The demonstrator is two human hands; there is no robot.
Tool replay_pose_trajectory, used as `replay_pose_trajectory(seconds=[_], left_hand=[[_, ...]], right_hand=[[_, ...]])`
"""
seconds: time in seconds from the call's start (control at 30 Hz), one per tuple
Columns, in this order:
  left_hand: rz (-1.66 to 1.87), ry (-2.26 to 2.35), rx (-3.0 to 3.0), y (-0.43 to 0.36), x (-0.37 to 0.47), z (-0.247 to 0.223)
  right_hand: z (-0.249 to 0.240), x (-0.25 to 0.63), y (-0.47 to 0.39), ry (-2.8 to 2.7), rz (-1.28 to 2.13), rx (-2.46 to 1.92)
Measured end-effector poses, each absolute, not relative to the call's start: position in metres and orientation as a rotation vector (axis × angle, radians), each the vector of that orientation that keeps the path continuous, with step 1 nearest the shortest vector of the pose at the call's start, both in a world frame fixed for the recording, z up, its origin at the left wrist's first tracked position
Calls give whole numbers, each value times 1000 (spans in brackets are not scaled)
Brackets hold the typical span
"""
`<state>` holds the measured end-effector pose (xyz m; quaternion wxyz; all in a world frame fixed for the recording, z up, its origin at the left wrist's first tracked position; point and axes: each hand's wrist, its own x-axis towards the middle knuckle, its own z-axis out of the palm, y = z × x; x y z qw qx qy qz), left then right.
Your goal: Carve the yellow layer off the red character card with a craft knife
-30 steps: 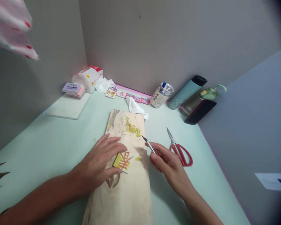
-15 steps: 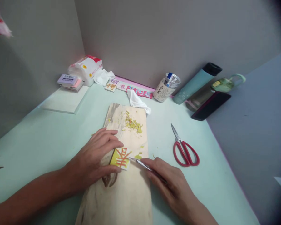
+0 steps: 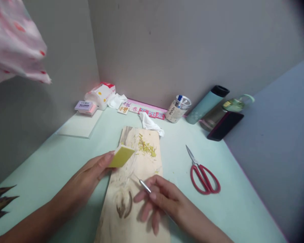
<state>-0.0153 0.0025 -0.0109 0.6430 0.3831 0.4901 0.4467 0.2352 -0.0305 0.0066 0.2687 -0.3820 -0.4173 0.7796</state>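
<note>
My left hand (image 3: pixel 98 167) grips a small square block (image 3: pixel 121 156) by its left edge, tilted up above the wooden board (image 3: pixel 136 229), with a plain yellow-green face showing. In my right hand (image 3: pixel 162 199), thumb and index finger pinch a thin silver knife (image 3: pixel 145 185); the other fingers are spread, and the blade is blurred over the board. Yellow-green shavings (image 3: pixel 147 147) lie scattered on the board's far part. The block and the knife are apart.
Red-handled scissors (image 3: pixel 205 179) lie right of the board. Farther back are a crumpled tissue (image 3: pixel 152 125), carved character pieces (image 3: pixel 150 113), a jar (image 3: pixel 176 109), a blue bottle (image 3: pixel 207 104), a dark phone (image 3: pixel 225 126), a tissue pack (image 3: pixel 101 94) and a white slab (image 3: pixel 78 126).
The block has been lifted off the board and turned, hiding its carved orange-lined face. My right hand has pulled back slightly and its lower fingers have spread. The camera view has tilted upward.
</note>
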Motion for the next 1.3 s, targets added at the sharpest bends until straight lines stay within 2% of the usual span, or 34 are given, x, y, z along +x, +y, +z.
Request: replay_pose_trajectory(seconds=[0.17,0.27,0.47,0.6,0.73,0.93,1.17,1.3], left_hand=[[965,920,699,4,-8,-1],[933,933,826,5,-11,3],[692,988,1887,1,-8,-13],[703,908,2266,0,-5,-28],[723,837,2320,2,-7,-30],[679,875,2286,2,-7,-24],[703,852,2274,1,-6,-25],[729,830,2293,3,-5,-26]], right_hand=[[4,224,25,-1105,1631,-1088],[7,229,39,-1077,1494,-1119],[10,251,1,-1129,1517,-1237],[14,262,-31,-1461,1351,-1424],[18,268,-49,-1967,1050,-1370],[20,266,-58,-2331,725,-1151],[17,267,-61,-2547,518,-1174],[15,271,-63,-2620,540,-1186]])
